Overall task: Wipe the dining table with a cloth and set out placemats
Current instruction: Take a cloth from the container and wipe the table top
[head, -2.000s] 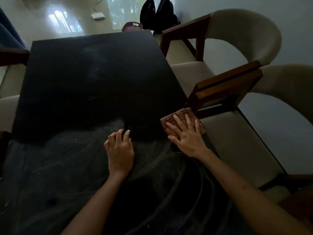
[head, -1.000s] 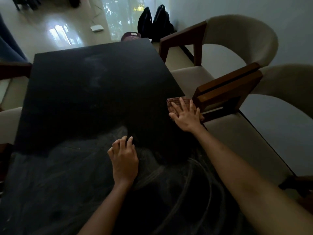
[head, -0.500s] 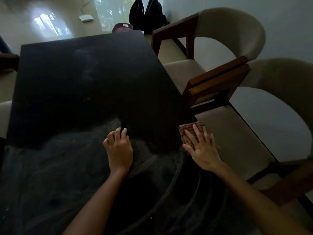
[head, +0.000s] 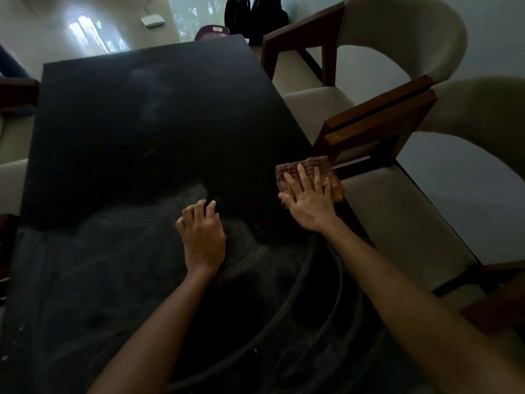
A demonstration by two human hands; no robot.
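Nearest, two bare forearms reached forward over the dark dining table (head: 119, 132), whose near half carried pale curved smear marks and dusty streaks. Left hand (head: 201, 237) rested on the tabletop near the middle, palm down, fingers loosely curled with the tips touching the surface, holding nothing. Right hand (head: 309, 203) lay flat with fingers spread and straight, pressing down on a folded brown checked cloth (head: 318, 169) at the table's right edge; the cloth stuck out past the fingertips and to the right of the hand, and its right side sat at or slightly over the edge, hard to tell which. Left hand and right hand were near each other but apart. Just beside the cloth, off the table, stood a near chair (head: 403, 211) with a beige seat and a dark wood arm. Beyond it was a far chair (head: 397, 32) of the same make, rounded beige back, wood arms, pulled close along the table's right side. Farther half of the tabletop looked darker, with a faint pale smudge toward the far end. Past the far edge sat a small maroon object (head: 211, 32), too dim to identify, and dark bags (head: 252, 15) by the wall. A white flat thing (head: 152, 20) lay on the glossy floor (head: 56, 38), which reflected window light.
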